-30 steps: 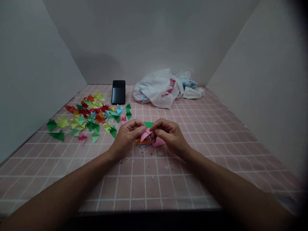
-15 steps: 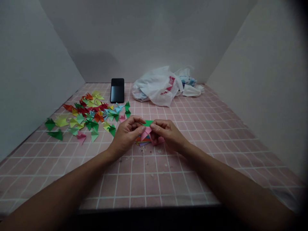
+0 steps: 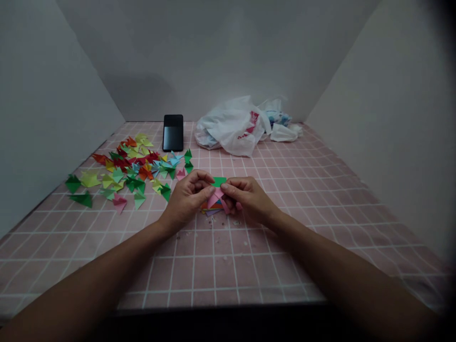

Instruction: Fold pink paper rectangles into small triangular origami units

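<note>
My left hand (image 3: 187, 197) and my right hand (image 3: 247, 197) meet over the middle of the pink tiled surface (image 3: 228, 256). Both pinch a small pink folded paper piece (image 3: 215, 196) between thumbs and fingertips. Under the hands lies a small stack of coloured paper sheets (image 3: 213, 207), with a green sheet (image 3: 219, 181) showing behind the fingers. A spread of folded paper triangles (image 3: 131, 168) in green, red, yellow, blue and pink lies to the left.
A black phone (image 3: 173, 132) lies flat at the back, left of centre. A crumpled white plastic bag (image 3: 238, 126) sits at the back, right of the phone. Grey walls close in on the left, back and right.
The hands have closed in a little on the pink piece, folding it tighter. The view has tipped slightly, so everything sits a bit higher in the frame.
</note>
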